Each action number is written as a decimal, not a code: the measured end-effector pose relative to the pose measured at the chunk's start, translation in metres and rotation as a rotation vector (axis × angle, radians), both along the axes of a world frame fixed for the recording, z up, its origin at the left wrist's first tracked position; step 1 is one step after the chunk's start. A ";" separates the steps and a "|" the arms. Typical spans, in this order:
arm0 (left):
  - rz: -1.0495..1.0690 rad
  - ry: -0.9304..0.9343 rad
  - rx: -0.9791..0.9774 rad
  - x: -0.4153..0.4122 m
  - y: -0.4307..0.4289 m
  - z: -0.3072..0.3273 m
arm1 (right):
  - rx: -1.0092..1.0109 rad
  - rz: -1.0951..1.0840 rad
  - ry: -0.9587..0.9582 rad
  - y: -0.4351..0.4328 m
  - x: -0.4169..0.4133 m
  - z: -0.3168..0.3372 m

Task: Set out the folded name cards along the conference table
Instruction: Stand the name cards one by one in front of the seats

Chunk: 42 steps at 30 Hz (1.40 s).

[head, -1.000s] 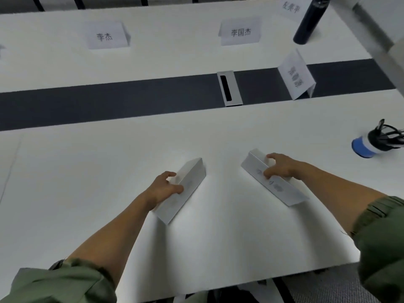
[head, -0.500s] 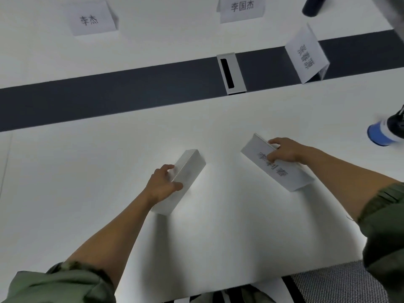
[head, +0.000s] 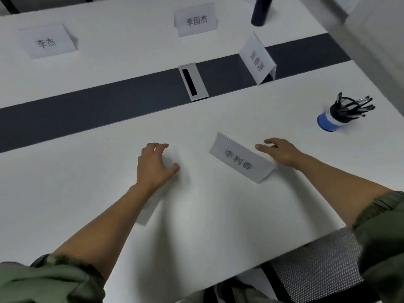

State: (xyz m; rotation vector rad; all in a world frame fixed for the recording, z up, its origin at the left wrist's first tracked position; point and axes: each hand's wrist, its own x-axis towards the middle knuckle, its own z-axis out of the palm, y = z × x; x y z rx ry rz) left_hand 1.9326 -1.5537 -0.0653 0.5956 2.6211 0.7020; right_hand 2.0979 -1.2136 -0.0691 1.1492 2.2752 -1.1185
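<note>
Two folded white name cards lie on the near half of the white conference table [head: 65,182]. The right name card [head: 239,160] stands like a tent, its printed face towards me. My right hand [head: 281,152] is just behind its right end with the fingers stretched out and relaxed, holding nothing. The left name card [head: 146,212] lies at an angle under my left forearm, and only its near end shows. My left hand [head: 156,166] arches over its far end, thumb and fingers curled at its sides.
Three more name cards stand farther off: one [head: 49,42] at far left, one [head: 196,20] at far centre, one [head: 256,60] on the dark centre strip [head: 87,106]. A cable box [head: 192,82], a pen cup [head: 334,117], a dark bottle [head: 260,12] and a mesh chair [head: 317,259] are nearby.
My right hand has turned the right card so its printed face looks at me, then came off it. My left hand slid with the left card, which swung more lengthwise under my forearm.
</note>
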 end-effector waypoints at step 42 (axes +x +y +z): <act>-0.152 0.417 -0.334 0.120 0.308 -0.064 | 0.663 0.485 0.183 0.175 0.191 -0.135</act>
